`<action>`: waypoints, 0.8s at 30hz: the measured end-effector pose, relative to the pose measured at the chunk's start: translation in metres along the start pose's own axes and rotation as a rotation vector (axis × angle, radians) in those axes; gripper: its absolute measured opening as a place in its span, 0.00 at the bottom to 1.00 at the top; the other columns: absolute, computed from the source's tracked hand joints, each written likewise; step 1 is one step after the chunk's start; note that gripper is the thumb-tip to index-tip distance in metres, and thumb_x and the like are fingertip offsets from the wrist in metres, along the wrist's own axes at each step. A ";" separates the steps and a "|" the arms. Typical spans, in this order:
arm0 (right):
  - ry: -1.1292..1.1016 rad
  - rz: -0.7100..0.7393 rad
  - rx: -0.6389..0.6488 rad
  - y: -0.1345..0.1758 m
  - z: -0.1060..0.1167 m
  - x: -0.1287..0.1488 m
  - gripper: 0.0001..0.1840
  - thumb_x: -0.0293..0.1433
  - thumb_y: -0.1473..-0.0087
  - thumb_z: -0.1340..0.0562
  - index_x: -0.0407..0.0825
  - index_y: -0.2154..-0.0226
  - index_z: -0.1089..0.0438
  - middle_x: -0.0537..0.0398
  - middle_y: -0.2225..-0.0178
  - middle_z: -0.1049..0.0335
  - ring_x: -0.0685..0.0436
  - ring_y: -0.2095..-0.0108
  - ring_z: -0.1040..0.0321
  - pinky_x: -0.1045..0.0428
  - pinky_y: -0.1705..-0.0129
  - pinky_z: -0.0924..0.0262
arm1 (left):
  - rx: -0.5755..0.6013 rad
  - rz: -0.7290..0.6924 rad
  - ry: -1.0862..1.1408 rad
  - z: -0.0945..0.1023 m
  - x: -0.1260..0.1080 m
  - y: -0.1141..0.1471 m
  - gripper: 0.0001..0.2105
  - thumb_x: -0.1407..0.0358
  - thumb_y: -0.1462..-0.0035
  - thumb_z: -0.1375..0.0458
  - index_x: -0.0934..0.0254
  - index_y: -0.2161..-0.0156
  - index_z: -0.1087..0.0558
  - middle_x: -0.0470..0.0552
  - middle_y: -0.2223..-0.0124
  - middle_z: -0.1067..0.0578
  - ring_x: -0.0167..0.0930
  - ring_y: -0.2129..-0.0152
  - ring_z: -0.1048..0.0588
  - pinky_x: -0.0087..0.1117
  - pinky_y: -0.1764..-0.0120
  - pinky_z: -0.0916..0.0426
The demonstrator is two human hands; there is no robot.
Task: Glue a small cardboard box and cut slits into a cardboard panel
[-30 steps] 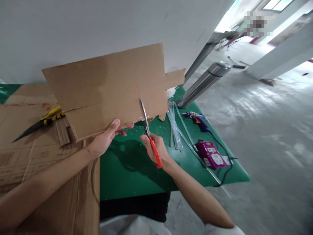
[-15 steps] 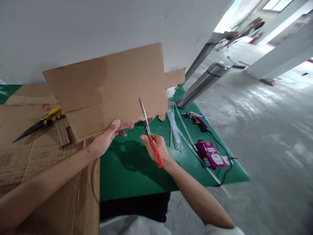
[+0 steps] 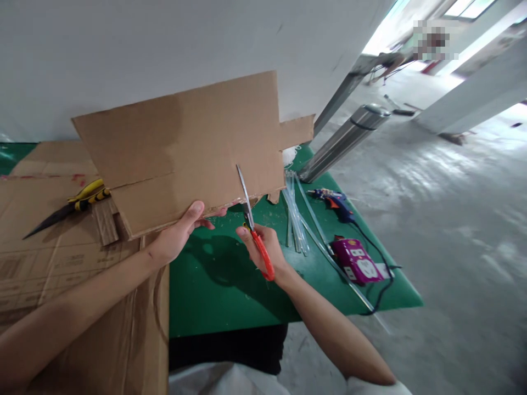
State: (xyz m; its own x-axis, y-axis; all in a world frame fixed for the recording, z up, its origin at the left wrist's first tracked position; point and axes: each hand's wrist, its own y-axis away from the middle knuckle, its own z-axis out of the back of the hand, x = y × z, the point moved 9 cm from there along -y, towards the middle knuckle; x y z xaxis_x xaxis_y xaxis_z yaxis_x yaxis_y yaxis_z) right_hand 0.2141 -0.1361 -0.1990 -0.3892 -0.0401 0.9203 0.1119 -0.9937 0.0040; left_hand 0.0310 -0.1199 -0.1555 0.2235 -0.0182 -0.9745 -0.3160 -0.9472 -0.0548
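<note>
My left hand (image 3: 185, 229) grips the lower edge of a brown cardboard sheet (image 3: 197, 142), thumb on its face and fingers behind. The sheet is held up at a slant and has a crease at its lower left. Red-handled scissors (image 3: 262, 251) are in my right hand (image 3: 267, 247), which is closed round the handles. One blade lies over the front of the cardboard near its lower edge; the other blade is mostly hidden behind the sheet.
On the green table (image 3: 230, 312) lie clear glue sticks (image 3: 295, 225), a blue glue gun (image 3: 336, 203), a purple power strip (image 3: 356, 260) with a dark cord, and a steel cylinder (image 3: 346, 142). Yellow-black handled pliers (image 3: 88, 195) rest on flattened cardboard (image 3: 74, 312) at left. A person is far back.
Almost nothing differs. The view has shifted very slightly; both hands, the cardboard and the scissors keep nearly the same places.
</note>
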 end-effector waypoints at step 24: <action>0.056 0.082 0.000 0.002 0.003 0.010 0.33 0.64 0.39 0.47 0.53 0.76 0.43 0.59 0.81 0.44 0.50 0.79 0.49 0.52 0.77 0.54 | 0.021 0.034 -0.042 0.000 0.003 -0.001 0.26 0.41 0.33 0.46 0.62 0.60 0.19 0.56 0.47 0.17 0.42 0.48 0.21 0.42 0.49 0.31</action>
State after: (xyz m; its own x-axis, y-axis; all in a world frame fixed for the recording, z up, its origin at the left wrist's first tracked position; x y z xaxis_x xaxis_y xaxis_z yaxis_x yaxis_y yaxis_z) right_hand 0.2133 -0.1385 -0.1882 -0.4288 -0.1272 0.8944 0.1457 -0.9868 -0.0705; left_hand 0.0320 -0.1189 -0.1579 0.1734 -0.0361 -0.9842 -0.3419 -0.9394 -0.0258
